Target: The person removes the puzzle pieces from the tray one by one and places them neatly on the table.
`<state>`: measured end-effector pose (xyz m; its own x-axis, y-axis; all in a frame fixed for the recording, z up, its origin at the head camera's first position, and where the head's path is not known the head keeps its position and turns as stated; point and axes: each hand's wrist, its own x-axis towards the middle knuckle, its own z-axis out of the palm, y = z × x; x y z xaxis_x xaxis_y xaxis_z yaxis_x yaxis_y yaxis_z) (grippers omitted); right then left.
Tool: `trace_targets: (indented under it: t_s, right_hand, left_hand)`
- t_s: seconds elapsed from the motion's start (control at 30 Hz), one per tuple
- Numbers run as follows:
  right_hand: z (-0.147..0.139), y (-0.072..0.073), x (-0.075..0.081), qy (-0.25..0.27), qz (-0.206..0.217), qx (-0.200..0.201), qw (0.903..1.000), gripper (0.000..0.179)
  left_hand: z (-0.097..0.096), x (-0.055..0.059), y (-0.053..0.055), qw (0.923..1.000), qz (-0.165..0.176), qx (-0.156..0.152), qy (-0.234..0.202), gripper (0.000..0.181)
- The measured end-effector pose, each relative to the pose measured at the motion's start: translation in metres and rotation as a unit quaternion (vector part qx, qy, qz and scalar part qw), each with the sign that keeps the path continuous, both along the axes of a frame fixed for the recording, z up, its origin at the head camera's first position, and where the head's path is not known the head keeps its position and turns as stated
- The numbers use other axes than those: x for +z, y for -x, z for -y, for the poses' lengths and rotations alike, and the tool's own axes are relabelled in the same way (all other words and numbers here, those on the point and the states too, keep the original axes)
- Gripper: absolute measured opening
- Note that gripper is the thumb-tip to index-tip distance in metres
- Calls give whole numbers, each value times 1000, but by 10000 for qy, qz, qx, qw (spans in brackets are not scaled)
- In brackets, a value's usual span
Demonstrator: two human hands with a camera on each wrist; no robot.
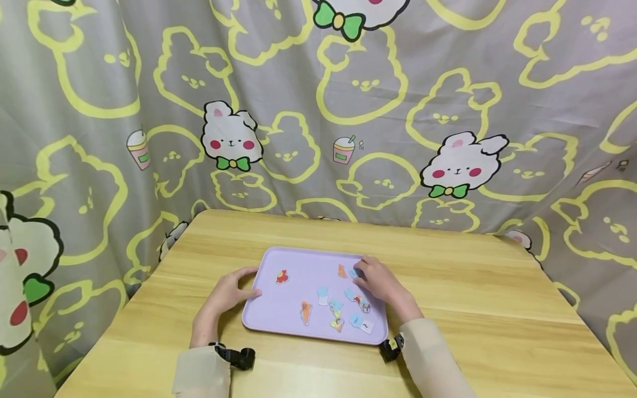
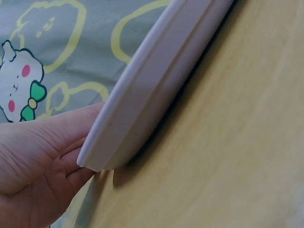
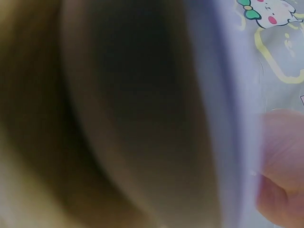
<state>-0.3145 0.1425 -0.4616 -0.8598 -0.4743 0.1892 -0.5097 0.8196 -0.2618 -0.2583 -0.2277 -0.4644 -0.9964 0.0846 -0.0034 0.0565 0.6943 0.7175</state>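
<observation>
A shallow lilac tray [image 1: 293, 265] lies on the wooden table, with small flat cut-out pieces scattered over it. My left hand [image 1: 230, 293] grips the tray's left side, thumb over the rim; in the left wrist view the hand [image 2: 42, 161] is at the tray's pale outer wall [image 2: 137, 90]. At the far right corner my right hand [image 1: 380, 279] reaches over the rim, thumb and fingertips around the edge of a blue piece [image 1: 353, 273]. An orange piece [image 1: 342, 271] lies just left of it. In the right wrist view the blurred tray side partly hides the curled fingers [image 3: 285, 147].
A red piece [image 1: 282, 276] lies at the tray's upper left and an orange carrot-shaped piece [image 1: 306, 313] near the front. Several blue, white and patterned pieces [image 1: 336, 307] cluster at the right. Wooden tabletop [image 1: 473, 309] surrounds the tray; a patterned grey curtain [image 1: 298, 72] hangs behind.
</observation>
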Motion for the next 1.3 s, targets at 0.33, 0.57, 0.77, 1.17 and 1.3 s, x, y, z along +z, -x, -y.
trace_targets:
  t_s: [0.33, 0.57, 0.77, 1.17, 1.3]
  right_hand:
    - [1, 4, 1, -61, -143, 53, 9999, 26]
    - [0, 4, 2, -106, -363, 75, 9993, 25]
    - [0, 4, -1, 138, -207, 77, 9997, 26]
    - [0, 1, -7, 1242, 279, 10, 9919, 30]
    - [1, 0, -7, 1700, 475, -90, 9843, 29]
  left_hand:
    - [1, 0, 1, 10000, 61, 1, 0, 61]
    - [1, 0, 2, 10000, 66, 7, -38, 61]
    - [1, 0, 1, 9999, 68, 24, -74, 61]
    - [1, -1, 0, 9999, 72, 17, -106, 60]
    - [1, -1, 1, 9999, 63, 9, -93, 60]
